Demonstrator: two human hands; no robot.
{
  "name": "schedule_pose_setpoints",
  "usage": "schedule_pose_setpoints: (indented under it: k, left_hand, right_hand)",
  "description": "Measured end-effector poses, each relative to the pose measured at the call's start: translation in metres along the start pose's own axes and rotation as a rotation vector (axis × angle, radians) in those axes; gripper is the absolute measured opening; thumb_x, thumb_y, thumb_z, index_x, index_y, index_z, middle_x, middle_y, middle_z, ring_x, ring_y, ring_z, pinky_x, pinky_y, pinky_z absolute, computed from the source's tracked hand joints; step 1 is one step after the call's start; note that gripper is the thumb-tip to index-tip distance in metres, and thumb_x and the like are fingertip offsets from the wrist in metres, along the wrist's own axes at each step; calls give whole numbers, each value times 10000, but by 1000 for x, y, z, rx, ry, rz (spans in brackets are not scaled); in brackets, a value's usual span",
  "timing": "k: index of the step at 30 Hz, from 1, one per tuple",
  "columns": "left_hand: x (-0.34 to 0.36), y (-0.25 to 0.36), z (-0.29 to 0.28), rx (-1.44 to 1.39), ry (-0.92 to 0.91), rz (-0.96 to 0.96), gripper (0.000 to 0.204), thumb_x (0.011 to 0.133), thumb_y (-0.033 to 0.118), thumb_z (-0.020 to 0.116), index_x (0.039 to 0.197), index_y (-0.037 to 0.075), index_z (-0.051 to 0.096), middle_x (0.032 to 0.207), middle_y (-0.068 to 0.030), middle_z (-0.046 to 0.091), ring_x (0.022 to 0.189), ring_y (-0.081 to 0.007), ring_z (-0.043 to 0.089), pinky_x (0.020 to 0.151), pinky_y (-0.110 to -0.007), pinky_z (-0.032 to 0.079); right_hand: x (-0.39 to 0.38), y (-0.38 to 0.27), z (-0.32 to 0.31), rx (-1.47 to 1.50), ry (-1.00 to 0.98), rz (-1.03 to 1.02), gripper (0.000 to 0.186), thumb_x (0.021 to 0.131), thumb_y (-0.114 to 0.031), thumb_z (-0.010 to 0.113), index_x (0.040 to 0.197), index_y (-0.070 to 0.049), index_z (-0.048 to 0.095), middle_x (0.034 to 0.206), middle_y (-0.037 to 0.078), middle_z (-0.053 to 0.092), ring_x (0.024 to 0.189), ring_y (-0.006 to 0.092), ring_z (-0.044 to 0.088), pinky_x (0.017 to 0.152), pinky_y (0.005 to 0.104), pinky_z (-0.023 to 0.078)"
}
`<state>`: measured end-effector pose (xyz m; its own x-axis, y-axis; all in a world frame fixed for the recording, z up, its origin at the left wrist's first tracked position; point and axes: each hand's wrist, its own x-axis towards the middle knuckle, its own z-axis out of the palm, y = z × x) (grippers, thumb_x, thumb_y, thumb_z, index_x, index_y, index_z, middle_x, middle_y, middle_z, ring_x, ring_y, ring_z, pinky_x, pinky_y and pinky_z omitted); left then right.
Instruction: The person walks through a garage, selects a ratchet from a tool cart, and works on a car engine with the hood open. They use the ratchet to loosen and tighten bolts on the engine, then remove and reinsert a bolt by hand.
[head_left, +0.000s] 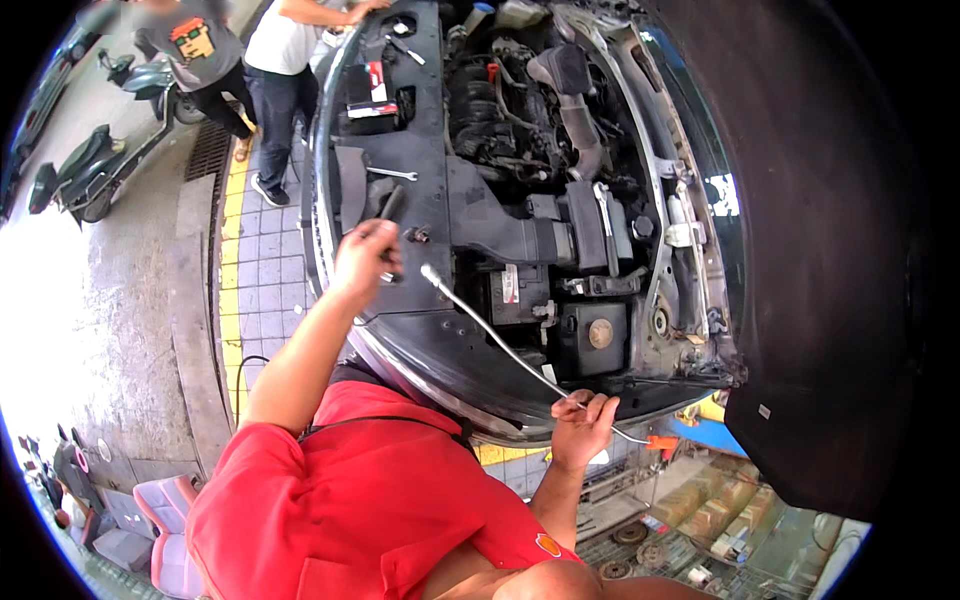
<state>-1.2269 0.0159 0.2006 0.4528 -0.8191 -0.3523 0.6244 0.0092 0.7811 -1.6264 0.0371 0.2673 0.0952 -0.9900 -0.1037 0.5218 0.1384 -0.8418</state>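
Observation:
My left hand [368, 258] is held above the car's black front cover [400, 305], its fingers curled and slightly blurred. Something dark shows by the fingers, with a bit of metal below; I cannot make out what it is. In my right hand [583, 428], near the fender, the fingers grip a long, thin, slightly bent silver rod [490, 327]. Its pale, thicker tip reaches toward my left hand, and its other end runs past my right hand toward an orange piece [660, 443]. An open-end wrench [393, 173] lies on the cover beyond my left hand.
The engine bay [500, 110] lies open under the raised hood [810, 250]. Another wrench [606, 225] rests across engine parts. A red-and-white box [372, 90] sits on the front cover. Two people stand at far left, one leaning a hand [365, 10] on the car, near parked scooters [95, 175].

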Motion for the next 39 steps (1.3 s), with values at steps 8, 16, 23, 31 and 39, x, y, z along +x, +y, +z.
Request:
schedule_pose_setpoints:
  k: [8,16,23,31,39]
  left_hand:
    - [-60,51,-91,-45,223,159,164,957,216,642,1046,85,600,897,-38,623,779,-150,597,711,-321,524]
    - [-111,-8,-80,-224,69,-103,109,946,226,624,998,133,603,859,-4,617,762,-140,583,717,-321,471]
    - [-115,7,-80,-362,-39,-75,227,971,330,590,1014,110,621,937,-30,641,860,-184,602,806,-361,474]
    - [-141,-41,-33,-35,-295,-62,236,997,336,525,977,104,562,992,-60,631,984,-181,570,870,-359,450]
    - [-172,-114,16,194,-421,-402,250,1004,314,578,1092,81,591,880,-30,618,620,-117,576,440,-245,439]
  right_hand:
    - [21,28,-49,238,110,44,370,1038,-416,484,821,-123,544,971,148,692,824,283,694,758,360,556]
    - [80,119,-44,637,193,241,426,1058,-355,438,894,11,582,1131,166,662,1168,333,607,1024,405,531]
    - [60,125,-44,550,171,533,417,1050,-320,456,1152,54,609,1172,179,670,1164,316,621,1010,414,537]
    - [-26,124,40,-267,-441,521,338,1006,-186,558,1298,-18,522,1140,107,665,958,205,677,831,327,549]
    - [-67,165,3,-236,-464,474,340,997,-99,543,1322,-43,462,1136,80,625,878,157,666,740,266,544]
